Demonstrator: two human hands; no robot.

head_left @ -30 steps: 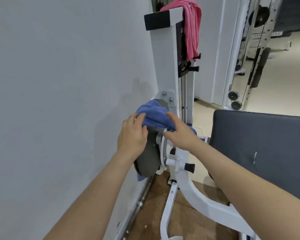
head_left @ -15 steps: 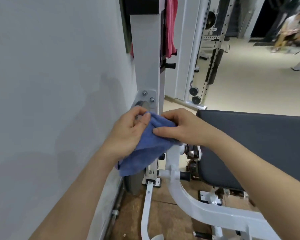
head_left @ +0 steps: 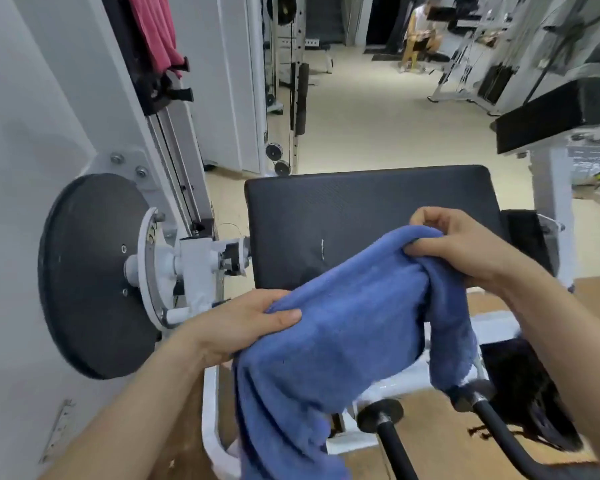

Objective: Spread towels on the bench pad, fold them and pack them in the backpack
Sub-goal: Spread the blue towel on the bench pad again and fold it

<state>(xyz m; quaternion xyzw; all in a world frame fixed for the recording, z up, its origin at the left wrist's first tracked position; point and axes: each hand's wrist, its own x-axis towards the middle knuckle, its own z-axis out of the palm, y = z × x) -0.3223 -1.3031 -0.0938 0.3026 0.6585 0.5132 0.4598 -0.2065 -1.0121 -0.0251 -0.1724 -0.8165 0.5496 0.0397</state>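
Note:
A blue towel (head_left: 343, 334) hangs between both hands, bunched and drooping over the near edge of the black bench pad (head_left: 361, 209). My left hand (head_left: 243, 323) grips its left side with the thumb on top. My right hand (head_left: 465, 247) pinches its upper right edge above the pad. A pink towel (head_left: 156, 32) hangs on the white machine post at the upper left. A dark bag-like shape (head_left: 527, 393) lies on the floor at the lower right, blurred.
A grey weight disc (head_left: 84, 271) on the white machine frame stands left against the wall. Black handlebars (head_left: 392, 441) rise at the bottom. Another padded machine (head_left: 551, 116) stands at right. A person (head_left: 420, 32) sits far back across the beige floor.
Both hands have carried the blue towel off the weight disc and to the right, over the bench pad. The view has swung right and the towel has opened out wider.

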